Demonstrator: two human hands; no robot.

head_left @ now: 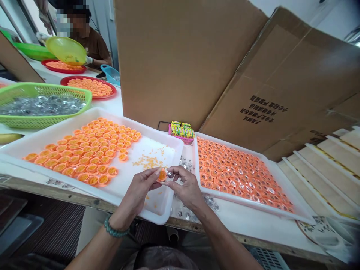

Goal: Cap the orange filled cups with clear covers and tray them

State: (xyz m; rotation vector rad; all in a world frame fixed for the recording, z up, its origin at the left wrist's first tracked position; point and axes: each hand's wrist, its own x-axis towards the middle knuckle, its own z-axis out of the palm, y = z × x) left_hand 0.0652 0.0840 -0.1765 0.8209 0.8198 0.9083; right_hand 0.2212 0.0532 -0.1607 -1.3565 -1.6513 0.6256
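- Orange cup (162,175) is held above the near right corner of the left white tray (153,144), pinched between the fingertips of the left hand (140,187)
- A small shiny piece (170,174) is gripped at the fingertips of the right hand (189,187), right by the cup
- A beaded bracelet (116,229) is worn on the left wrist
- The left tray is partly covered with open orange cups (87,155), and yellow crumbs (149,162) are scattered on its bare part
- The right white tray (302,210) is filled with orange cups topped with shiny covers (236,174)
- Loose clear pieces (187,164) are strewn on the table between the trays
- Yellow-green packets (181,130) are stacked in a pink basket (188,141) against the cardboard (174,63)
- More clear pieces are heaped in a green basket (36,122) at the left
- A yellow bowl (66,48) is held over a red plate (45,64) by a co-worker (96,45) in brown
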